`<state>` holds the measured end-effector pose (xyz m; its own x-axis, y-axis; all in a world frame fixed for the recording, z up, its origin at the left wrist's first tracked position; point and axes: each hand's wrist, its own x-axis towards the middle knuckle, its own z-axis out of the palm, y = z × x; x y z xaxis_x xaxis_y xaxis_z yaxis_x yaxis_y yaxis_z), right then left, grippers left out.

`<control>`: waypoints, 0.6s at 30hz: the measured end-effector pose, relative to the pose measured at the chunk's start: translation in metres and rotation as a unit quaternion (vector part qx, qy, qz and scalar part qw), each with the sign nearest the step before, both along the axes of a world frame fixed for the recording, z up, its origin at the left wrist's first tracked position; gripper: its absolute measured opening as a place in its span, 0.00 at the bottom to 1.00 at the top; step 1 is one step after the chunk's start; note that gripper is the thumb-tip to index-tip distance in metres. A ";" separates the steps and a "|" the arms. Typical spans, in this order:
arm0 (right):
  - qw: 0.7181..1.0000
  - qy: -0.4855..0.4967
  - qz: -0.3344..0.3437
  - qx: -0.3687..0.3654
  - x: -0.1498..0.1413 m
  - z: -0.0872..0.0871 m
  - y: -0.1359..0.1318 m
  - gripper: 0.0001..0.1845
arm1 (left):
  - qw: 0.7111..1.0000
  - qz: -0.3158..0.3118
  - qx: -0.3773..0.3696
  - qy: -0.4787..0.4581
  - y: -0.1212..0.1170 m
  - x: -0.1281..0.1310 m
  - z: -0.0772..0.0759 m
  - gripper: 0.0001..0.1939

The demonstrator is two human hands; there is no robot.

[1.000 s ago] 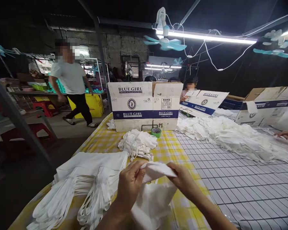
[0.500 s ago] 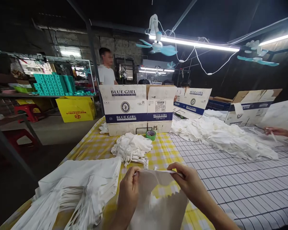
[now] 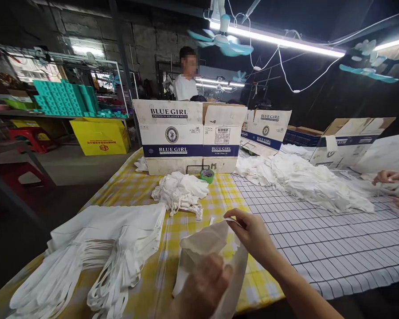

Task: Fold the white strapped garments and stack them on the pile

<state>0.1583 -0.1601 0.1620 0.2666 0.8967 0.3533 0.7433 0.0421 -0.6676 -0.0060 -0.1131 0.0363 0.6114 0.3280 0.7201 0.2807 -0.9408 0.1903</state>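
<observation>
A thin, slightly see-through white fabric piece (image 3: 202, 241) hangs at the near edge of the table. My right hand (image 3: 251, 232) pinches its top edge between thumb and fingers. My left hand (image 3: 208, 279) is in front of the fabric, low in view and smeared by motion, so its grip does not show clearly. To the left lies a neat stack of white fabric pieces with long straps (image 3: 106, 221). Farther back sits a crumpled heap of white cloth (image 3: 181, 190), with a green tape roll (image 3: 206, 176) beside it.
A printed carton (image 3: 173, 137) stands behind the heap on the yellow checked tablecloth (image 3: 224, 195). A big pile of white fabric (image 3: 306, 179) spreads across the grid-patterned cloth. At the right edge are a co-worker's hands (image 3: 390, 177). Another person (image 3: 185, 86) stands beyond the carton.
My left hand has left the fabric's top edge and moved down in front of it. The fabric's left side has sagged and folded. The standing person has moved right.
</observation>
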 end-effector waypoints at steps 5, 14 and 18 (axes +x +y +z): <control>1.000 0.005 -0.006 -0.002 -0.001 -0.002 0.003 0.09 | 0.953 0.087 -0.171 0.236 -0.002 0.033 -0.024 0.17; 0.980 -0.081 -0.153 -0.100 0.093 -0.079 0.028 0.12 | 0.877 0.003 -0.287 0.385 0.020 0.010 -0.018 0.09; 0.971 -0.112 -0.162 -0.137 0.103 -0.116 0.019 0.08 | 0.903 -0.040 -0.286 0.317 0.031 -0.005 -0.003 0.07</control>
